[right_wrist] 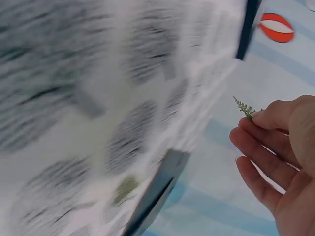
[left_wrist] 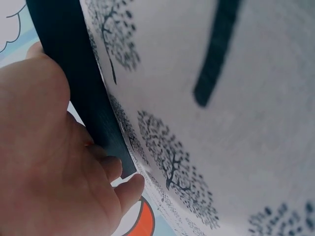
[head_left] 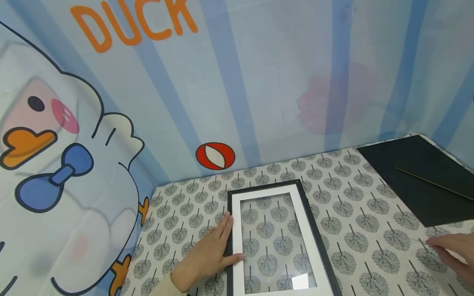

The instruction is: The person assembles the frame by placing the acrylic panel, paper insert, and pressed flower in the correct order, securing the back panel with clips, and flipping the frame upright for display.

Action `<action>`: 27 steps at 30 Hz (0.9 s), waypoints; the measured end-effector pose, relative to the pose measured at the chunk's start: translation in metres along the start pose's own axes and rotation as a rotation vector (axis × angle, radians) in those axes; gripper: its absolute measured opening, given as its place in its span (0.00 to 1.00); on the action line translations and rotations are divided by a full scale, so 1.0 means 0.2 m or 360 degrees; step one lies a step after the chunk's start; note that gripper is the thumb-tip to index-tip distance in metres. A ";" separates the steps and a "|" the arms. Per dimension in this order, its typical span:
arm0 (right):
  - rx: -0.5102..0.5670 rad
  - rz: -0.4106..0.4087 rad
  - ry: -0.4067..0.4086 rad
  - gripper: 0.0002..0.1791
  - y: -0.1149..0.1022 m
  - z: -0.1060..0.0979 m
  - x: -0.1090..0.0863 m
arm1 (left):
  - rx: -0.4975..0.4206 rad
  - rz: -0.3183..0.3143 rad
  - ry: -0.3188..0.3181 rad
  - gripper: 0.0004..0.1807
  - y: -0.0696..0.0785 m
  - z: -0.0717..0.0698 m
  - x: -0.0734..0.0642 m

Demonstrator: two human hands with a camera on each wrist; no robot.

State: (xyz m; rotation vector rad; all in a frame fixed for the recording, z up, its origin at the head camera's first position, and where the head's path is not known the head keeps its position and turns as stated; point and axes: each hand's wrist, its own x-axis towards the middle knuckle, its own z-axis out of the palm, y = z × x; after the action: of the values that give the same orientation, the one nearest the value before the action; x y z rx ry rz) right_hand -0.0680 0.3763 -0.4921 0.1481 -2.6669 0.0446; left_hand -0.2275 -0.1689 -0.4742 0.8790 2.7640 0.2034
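- "DUCK" (head_left: 130, 20), one word in large orange capitals, printed on the blue-striped wall cloth (head_left: 274, 82), upper left of the head view.
- Its letters climb rightward, the later ones reaching the frame's top edge.

Smooth black frame (head_left: 317, 238), glossy clear pane (head_left: 274, 242), matt white mat (head_left: 308, 238); matt black sheet (head_left: 429, 201).

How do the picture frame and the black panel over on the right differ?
The picture frame has a white mat and a see-through centre, while the black panel looks dark and opaque, crossed by a thin tan line.

The left hand touches the picture frame; neither hand touches the black panel.

Both lie on the tree-print cloth.
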 end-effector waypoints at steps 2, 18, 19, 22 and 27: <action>0.0114 0.0002 -0.0007 0.09 -0.03 -0.03 0.07 | -0.0009 -0.0001 0.0004 0.61 0.00 0.00 -0.01; 0.1215 0.0579 -0.0442 0.15 -0.36 -0.15 0.37 | -0.0011 -0.0020 -0.0003 0.60 -0.01 0.03 0.00; 0.1237 0.0579 -0.0458 0.16 -0.37 -0.15 0.38 | -0.0008 -0.0018 -0.0002 0.60 -0.01 0.03 0.00; 0.1311 0.0584 -0.0496 0.18 -0.41 -0.15 0.41 | -0.0012 -0.0017 0.0003 0.60 -0.01 0.02 0.00; 0.1442 0.0652 -0.0562 0.21 -0.45 -0.14 0.47 | -0.0037 -0.0022 0.0012 0.60 -0.02 0.02 0.00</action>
State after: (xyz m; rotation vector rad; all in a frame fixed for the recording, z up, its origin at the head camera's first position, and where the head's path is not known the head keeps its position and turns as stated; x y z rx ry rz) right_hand -0.1284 0.2802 -0.4242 -0.1239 -2.7501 1.4670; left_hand -0.2280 -0.1713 -0.4789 0.8551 2.7681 0.2361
